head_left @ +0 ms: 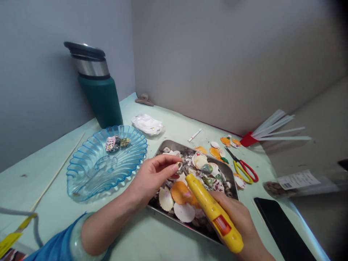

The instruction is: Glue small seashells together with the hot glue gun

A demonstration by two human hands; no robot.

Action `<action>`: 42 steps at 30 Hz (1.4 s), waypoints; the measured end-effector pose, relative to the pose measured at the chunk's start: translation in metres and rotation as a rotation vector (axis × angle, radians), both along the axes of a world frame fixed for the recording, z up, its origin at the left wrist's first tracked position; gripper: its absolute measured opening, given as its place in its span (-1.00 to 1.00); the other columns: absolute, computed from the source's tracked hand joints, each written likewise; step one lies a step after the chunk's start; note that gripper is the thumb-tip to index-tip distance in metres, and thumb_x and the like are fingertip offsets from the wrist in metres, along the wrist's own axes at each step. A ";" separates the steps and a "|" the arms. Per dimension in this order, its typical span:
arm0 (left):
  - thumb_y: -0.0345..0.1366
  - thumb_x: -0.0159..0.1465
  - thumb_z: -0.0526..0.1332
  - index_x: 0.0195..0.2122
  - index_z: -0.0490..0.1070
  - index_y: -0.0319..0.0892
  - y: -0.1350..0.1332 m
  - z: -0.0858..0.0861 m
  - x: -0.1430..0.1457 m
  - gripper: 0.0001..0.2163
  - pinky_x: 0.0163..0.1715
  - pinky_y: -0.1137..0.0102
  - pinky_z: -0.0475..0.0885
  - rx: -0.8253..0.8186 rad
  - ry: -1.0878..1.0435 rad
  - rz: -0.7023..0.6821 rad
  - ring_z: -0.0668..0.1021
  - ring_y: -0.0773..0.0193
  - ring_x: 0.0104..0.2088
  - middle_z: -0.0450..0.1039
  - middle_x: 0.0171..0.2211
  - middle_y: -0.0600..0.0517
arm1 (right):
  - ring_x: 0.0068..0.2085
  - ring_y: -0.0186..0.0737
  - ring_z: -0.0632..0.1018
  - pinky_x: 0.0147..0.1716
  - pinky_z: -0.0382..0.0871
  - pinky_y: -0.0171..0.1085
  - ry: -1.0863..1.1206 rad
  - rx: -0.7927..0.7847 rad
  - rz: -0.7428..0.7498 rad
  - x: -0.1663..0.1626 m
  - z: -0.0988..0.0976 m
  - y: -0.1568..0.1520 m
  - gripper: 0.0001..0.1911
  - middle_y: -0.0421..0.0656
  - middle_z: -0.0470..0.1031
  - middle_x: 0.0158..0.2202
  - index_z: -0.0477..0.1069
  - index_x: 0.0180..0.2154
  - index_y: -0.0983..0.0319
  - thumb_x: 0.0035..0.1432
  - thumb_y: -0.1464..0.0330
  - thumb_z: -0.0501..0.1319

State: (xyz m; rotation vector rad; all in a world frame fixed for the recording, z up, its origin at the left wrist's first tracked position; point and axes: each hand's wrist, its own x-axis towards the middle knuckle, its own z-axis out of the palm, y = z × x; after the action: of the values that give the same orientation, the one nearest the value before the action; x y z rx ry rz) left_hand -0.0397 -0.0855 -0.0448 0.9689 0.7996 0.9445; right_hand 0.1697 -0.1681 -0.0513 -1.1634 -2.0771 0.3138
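Observation:
My right hand (237,214) is wrapped round a yellow hot glue gun (210,206), whose nozzle points away from me. Pinched between the thumb and fingers of my left hand (154,175) is a small shell (179,165), mostly hidden by the fingertips. The nozzle is right at this shell; whether they touch I cannot tell. Below both hands lies a metal tray (187,232) heaped with seashells. Among them are an orange scallop shell (179,192) and a white scallop shell (184,212).
A blue shell-shaped dish (81,163) at the left holds several shells (114,144). Behind it stands a green tumbler (102,98). Scissors (241,166), a red cup of glue sticks (248,139) and a black phone (282,228) lie right. A thin stick (58,170) lies far left.

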 end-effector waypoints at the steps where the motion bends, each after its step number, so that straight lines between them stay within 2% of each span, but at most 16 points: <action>1: -0.24 0.11 0.35 -0.25 0.55 -0.16 0.000 0.001 0.000 -0.81 -0.21 0.39 0.48 0.000 0.000 0.000 0.52 0.33 -0.30 0.51 -0.22 0.02 | -0.46 -0.26 0.60 -0.50 0.43 -0.39 0.005 0.009 0.001 0.000 0.000 0.000 -0.80 -0.17 0.59 -0.38 0.36 -0.14 0.21 0.22 0.26 0.19; 9: -0.22 0.09 0.35 -0.24 0.56 -0.16 0.000 0.004 0.000 -0.78 -0.29 0.40 0.46 -0.017 0.031 0.002 0.54 0.29 -0.32 0.54 -0.20 -0.01 | -0.49 -0.24 0.60 -0.54 0.44 -0.38 0.030 0.031 -0.004 -0.001 0.004 0.001 -0.83 -0.17 0.59 -0.44 0.41 -0.18 0.21 0.24 0.27 0.17; 25: -0.22 0.16 0.31 -0.19 0.56 -0.11 0.000 0.001 -0.003 -0.80 -0.26 0.46 0.47 -0.024 0.018 -0.038 0.55 0.39 -0.37 0.53 -0.21 0.06 | -0.48 -0.26 0.60 -0.52 0.45 -0.38 0.016 -0.006 0.014 0.001 0.005 -0.001 -0.80 -0.18 0.59 -0.43 0.40 -0.17 0.21 0.28 0.24 0.14; 34: -0.19 0.15 0.32 -0.17 0.56 -0.11 0.002 -0.001 -0.005 -0.77 -0.28 0.47 0.47 -0.060 -0.019 -0.100 0.57 0.40 -0.41 0.52 -0.15 0.04 | -0.52 -0.29 0.59 -0.56 0.45 -0.41 -0.020 0.046 0.011 0.002 0.003 0.000 -0.82 -0.20 0.58 -0.47 0.41 -0.21 0.21 0.26 0.25 0.16; 42: -0.19 0.16 0.32 -0.18 0.54 -0.13 0.003 0.000 -0.005 -0.77 -0.25 0.46 0.48 -0.071 -0.036 -0.116 0.59 0.40 -0.40 0.51 -0.17 0.06 | -0.46 -0.23 0.63 -0.53 0.47 -0.37 -0.026 0.057 0.018 0.002 0.002 0.002 -0.78 -0.15 0.61 -0.42 0.40 -0.20 0.23 0.28 0.21 0.13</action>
State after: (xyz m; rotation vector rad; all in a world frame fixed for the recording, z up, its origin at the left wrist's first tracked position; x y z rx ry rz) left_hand -0.0443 -0.0820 -0.0452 0.9242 0.7344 0.8262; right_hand 0.1716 -0.1661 -0.0489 -1.1212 -2.1068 0.2475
